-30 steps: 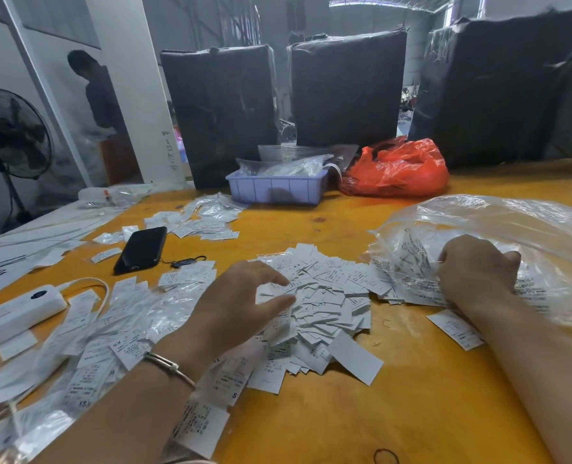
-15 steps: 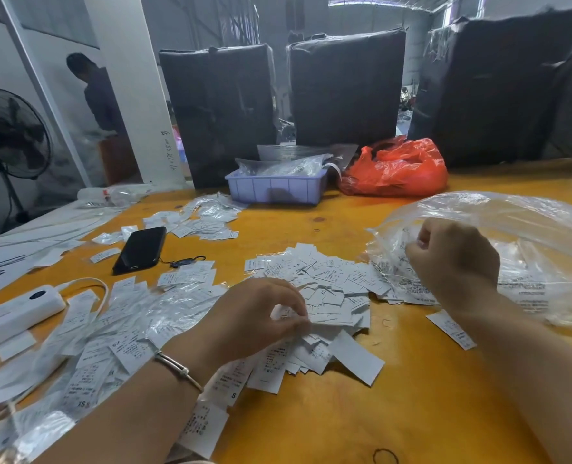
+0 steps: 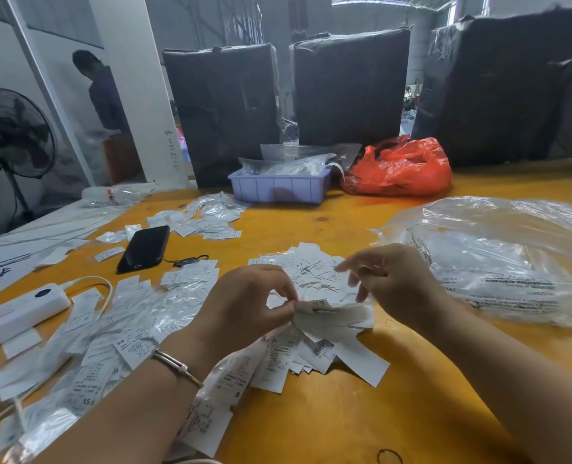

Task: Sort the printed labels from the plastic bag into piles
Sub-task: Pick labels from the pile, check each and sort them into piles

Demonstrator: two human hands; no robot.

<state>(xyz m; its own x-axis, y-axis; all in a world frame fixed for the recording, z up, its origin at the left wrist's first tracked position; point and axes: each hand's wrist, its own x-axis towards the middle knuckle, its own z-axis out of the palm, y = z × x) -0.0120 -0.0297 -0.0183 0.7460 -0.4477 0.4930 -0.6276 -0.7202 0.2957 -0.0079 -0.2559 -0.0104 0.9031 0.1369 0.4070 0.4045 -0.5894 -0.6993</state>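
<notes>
- Left hand (image 3: 244,306), frame centre: pinches labels (image 3: 314,308).
- Right hand (image 3: 391,279): fingers spread loosely above central label pile (image 3: 311,349).
- Plastic bag (image 3: 498,259), right, on desk (image 3: 361,413).

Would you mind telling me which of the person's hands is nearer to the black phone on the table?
Left. The left hand is over the middle pile of labels, right of the black phone. The right hand is further right, near the clear plastic bag.

Soft daylight comes from windows at 1 o'clock. The right hand (image 3: 391,279) is blurry. The counter (image 3: 344,413) looks bright, shadows are faint, and the edges bend.
</notes>
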